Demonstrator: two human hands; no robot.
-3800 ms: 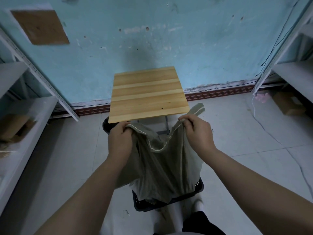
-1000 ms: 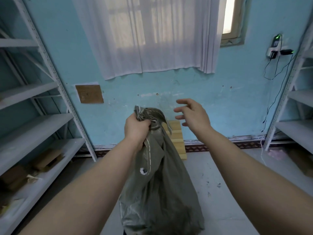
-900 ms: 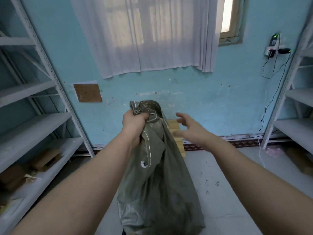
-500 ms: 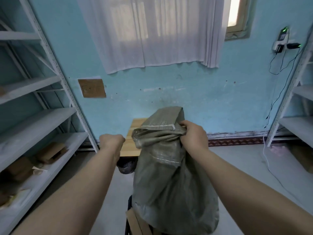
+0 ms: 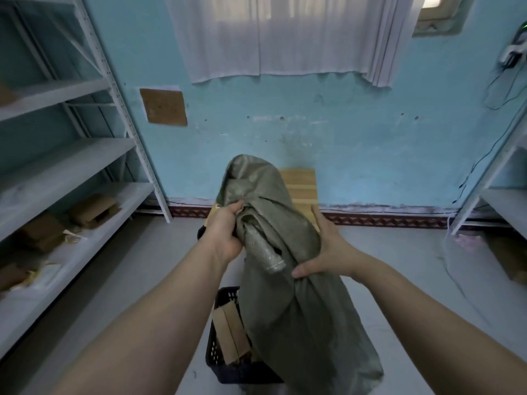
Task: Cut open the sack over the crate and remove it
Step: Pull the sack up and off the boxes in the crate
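A grey-green woven sack (image 5: 299,315) hangs limp in front of me, lifted off the crate. My left hand (image 5: 225,232) grips a bunched fold near its upper part. My right hand (image 5: 328,252) presses against the sack's right side, thumb over the cloth and fingers behind it. The sack's top flops over above both hands. Below on the floor stands the black plastic crate (image 5: 219,349) with brown cardboard boxes (image 5: 228,334) showing inside; the sack's lower end hides the crate's right half.
A small wooden table (image 5: 302,186) stands behind the sack against the blue wall. White metal shelving (image 5: 71,178) with cardboard items lines the left; another shelf unit (image 5: 502,201) is at the right. Cables hang down the right wall.
My left hand has come back onto the sack and bunched its upper part. My right hand has slid down to the sack's side. The sack's top has folded over.
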